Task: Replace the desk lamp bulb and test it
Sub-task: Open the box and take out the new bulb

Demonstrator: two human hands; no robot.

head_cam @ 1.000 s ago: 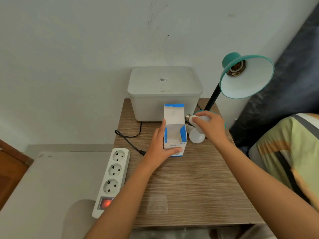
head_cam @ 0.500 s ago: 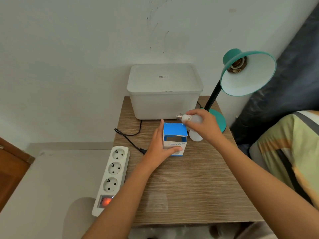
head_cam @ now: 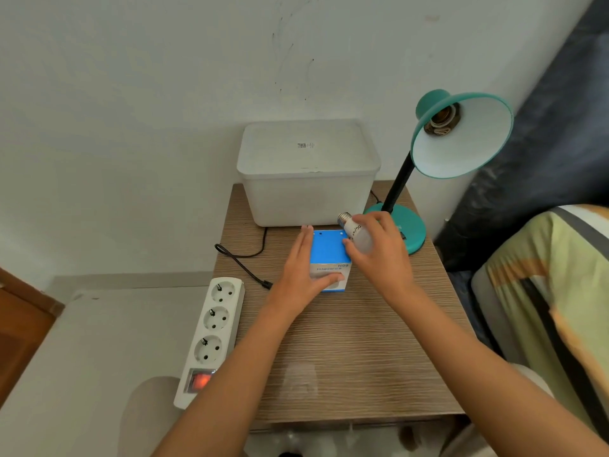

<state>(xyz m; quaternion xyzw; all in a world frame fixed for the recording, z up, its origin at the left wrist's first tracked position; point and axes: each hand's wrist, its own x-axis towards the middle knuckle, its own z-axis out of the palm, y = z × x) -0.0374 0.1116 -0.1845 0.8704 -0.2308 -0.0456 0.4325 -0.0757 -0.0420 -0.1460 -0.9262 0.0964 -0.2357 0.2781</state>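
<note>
A teal desk lamp point(head_cam: 461, 133) stands at the table's back right, its shade tilted toward me and its socket point(head_cam: 441, 122) bare. My right hand point(head_cam: 379, 255) grips a white bulb point(head_cam: 359, 237) with its metal screw base pointing up-left, just right of a small blue and white box point(head_cam: 329, 255). The box's lid is closed. My left hand point(head_cam: 303, 275) rests against the box's left side, thumb on its front face. The other bulb seen earlier is hidden behind my right hand.
A lidded white plastic bin point(head_cam: 308, 173) sits at the back of the wooden table point(head_cam: 346, 351). A black cord with a loose plug point(head_cam: 244, 262) lies left of the box. A white power strip point(head_cam: 212, 334) with a lit red switch rests on the grey surface to the left.
The box's flap, open a second ago, is now folded down. My right hand has lifted the bulb slightly and shifted it toward the box top. My left hand stays on the box.
</note>
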